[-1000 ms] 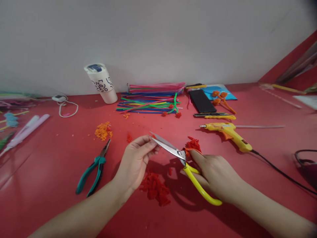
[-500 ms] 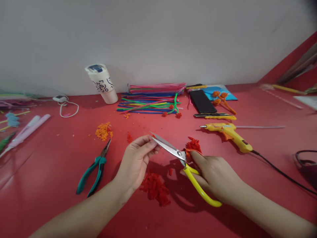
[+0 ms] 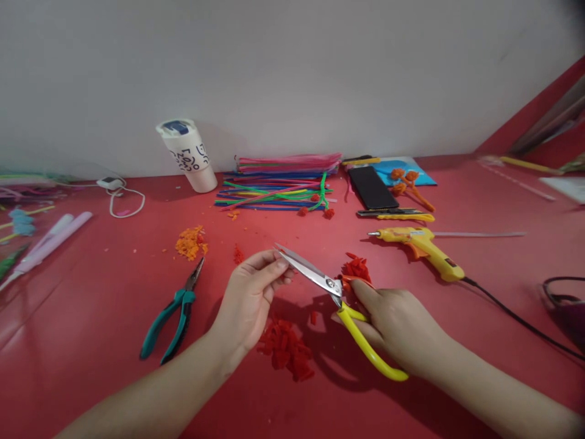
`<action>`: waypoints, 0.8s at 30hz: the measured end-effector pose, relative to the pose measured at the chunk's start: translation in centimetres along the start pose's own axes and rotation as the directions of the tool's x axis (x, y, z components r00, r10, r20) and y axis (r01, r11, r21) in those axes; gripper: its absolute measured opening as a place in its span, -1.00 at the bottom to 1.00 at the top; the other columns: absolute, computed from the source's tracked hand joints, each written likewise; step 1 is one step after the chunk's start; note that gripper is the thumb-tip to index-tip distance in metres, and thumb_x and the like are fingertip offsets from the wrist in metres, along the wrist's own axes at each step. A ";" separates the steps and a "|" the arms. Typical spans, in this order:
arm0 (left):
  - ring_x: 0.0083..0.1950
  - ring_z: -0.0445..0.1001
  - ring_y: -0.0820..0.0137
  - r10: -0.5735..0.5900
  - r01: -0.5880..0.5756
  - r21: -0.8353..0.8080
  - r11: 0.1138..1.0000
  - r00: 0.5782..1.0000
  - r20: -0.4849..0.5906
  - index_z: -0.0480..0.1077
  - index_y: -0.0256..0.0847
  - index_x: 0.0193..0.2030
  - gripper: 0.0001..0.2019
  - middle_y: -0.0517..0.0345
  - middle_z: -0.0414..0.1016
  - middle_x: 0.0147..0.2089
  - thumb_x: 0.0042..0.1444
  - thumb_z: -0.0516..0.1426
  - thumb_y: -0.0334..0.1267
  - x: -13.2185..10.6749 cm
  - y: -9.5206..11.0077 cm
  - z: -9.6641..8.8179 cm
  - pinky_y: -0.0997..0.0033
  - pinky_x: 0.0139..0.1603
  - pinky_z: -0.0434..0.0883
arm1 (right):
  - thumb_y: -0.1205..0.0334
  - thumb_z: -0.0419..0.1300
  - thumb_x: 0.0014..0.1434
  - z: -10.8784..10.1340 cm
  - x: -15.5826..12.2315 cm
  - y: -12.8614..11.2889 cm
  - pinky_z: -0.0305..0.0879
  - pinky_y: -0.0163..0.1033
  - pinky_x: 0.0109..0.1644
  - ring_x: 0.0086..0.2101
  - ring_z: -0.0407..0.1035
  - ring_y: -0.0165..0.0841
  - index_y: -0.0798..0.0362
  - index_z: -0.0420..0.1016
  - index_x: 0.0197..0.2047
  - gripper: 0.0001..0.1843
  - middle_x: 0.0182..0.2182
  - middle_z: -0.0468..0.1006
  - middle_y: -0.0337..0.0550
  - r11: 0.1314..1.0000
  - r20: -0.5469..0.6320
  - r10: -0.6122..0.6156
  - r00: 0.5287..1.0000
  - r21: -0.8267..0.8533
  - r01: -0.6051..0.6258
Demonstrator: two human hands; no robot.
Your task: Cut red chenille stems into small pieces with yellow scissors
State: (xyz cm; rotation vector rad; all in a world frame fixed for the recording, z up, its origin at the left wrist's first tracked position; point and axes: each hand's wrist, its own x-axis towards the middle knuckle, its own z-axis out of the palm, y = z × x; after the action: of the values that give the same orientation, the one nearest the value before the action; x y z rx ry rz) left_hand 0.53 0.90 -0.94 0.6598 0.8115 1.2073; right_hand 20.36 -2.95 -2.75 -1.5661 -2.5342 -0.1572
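One tiny red scrap (image 3: pixel 283 250) is prob pinched, L hand (image 3: pixel 251 292) thumb to forefinger, at scissors (image 3: pixel 329 283) tips, far of near red pile (image 3: pixel 287 349); R hand (image 3: pixel 395 320) fingers wrap the handles, so remotely I'd fear a fingertip nick if blades close early.

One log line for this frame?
right hand: holds scissors | left hand: at their tips | red scraps, pliers, glue gun: on table

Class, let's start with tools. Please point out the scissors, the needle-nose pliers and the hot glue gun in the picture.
Scissors (image 3: pixel 331 283): head view, on the pivot screw.
Needle-nose pliers (image 3: pixel 185 296): head view, where the handles meet.
Hot glue gun (image 3: pixel 426 244): head view, on the yellow body.
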 end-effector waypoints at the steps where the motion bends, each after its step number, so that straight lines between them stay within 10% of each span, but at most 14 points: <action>1: -0.45 0.38 0.62 0.003 -0.003 0.002 1.000 1.000 0.000 0.45 -0.28 -0.49 -0.93 0.24 0.44 -0.49 -0.09 0.16 -0.48 0.0 0.0 0.0 0.65 -0.36 0.35 | 0.01 -0.18 0.17 0.0 0.0 0.0 -0.25 -0.32 -0.61 -0.73 0.22 -0.38 0.07 0.18 -0.40 -0.67 -0.76 0.33 -0.25 1.000 0.005 0.003 1.000 0.004 -0.003; 14: -0.44 0.38 0.58 -0.068 0.067 0.045 0.997 0.997 0.027 0.42 -0.30 -0.45 -0.97 0.16 0.45 -0.45 -0.10 0.18 -0.41 -0.1 0.1 0.0 0.61 -0.36 0.33 | -0.12 -0.03 0.03 -1.4 0.9 -0.3 -0.15 -0.34 -0.60 -0.69 0.13 -0.45 0.02 0.16 -0.55 -0.63 -0.72 0.27 -0.28 0.906 0.211 0.235 0.949 0.306 -0.292; 24: -0.49 0.35 0.59 -0.391 0.353 0.182 0.918 0.886 0.250 0.41 -0.34 -0.44 -0.94 0.12 0.43 -0.48 -0.06 0.16 -0.37 -1.0 -0.7 0.7 0.62 -0.43 0.28 | 0.02 0.04 0.03 -2.4 2.3 -2.2 0.03 -0.40 -0.68 -0.77 0.01 -0.56 0.07 0.26 -0.32 -0.72 -0.79 0.11 -0.49 0.124 0.392 0.296 0.871 0.889 -0.442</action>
State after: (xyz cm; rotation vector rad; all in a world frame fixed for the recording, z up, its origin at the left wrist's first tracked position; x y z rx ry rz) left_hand 1.36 -0.25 -0.89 0.7255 0.7391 0.6932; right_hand 17.51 -2.31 0.07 -1.4410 -1.4051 1.3809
